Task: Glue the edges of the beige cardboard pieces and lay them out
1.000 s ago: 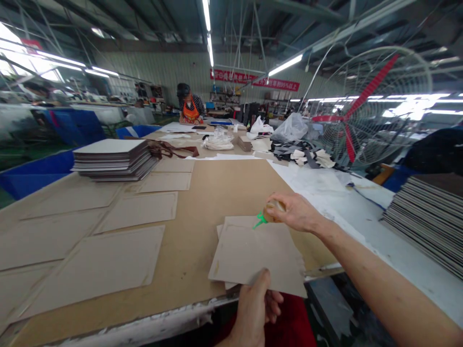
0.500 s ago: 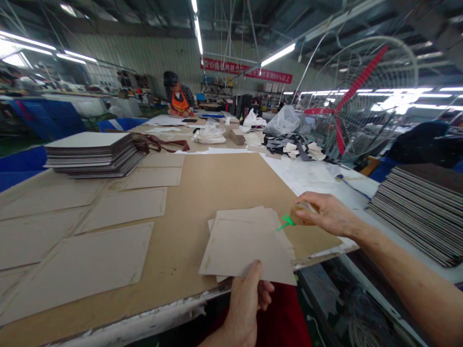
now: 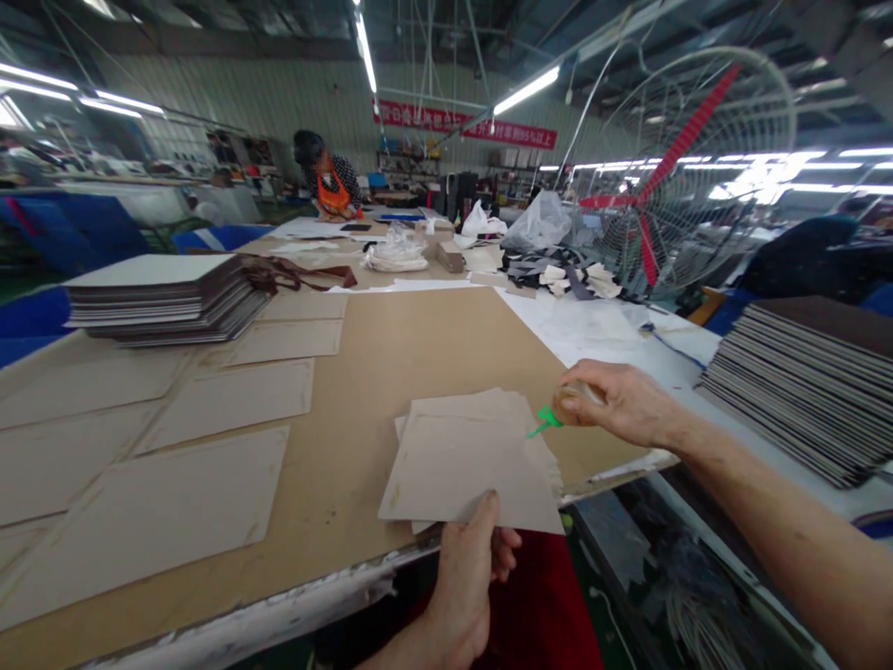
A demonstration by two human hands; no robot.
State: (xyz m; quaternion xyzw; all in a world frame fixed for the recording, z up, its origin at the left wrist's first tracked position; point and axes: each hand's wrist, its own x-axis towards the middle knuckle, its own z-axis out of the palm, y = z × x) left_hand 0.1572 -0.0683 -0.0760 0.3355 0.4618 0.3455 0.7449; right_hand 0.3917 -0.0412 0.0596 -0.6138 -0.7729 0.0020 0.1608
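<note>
My left hand (image 3: 467,577) pinches the near edge of a small stack of grey cardboard sheets (image 3: 467,461), thumb on top, fingers beneath, at the table's front edge. My right hand (image 3: 618,400) is closed round a small brownish glue bottle (image 3: 568,402) with a green nozzle (image 3: 540,425). The nozzle points left and touches or hovers just over the right edge of the top sheet.
Several grey boards (image 3: 230,400) lie flat on the brown table (image 3: 411,344). A tall board stack (image 3: 164,298) stands at far left, another stack (image 3: 802,381) at right. A person in an orange apron (image 3: 327,186) works at the far end. A large fan (image 3: 684,177) stands behind.
My view has shifted a little, so the sheets and both hands sit lower and more to the left. The bottle's nozzle stays at the sheet's right edge; both grips are unchanged.
</note>
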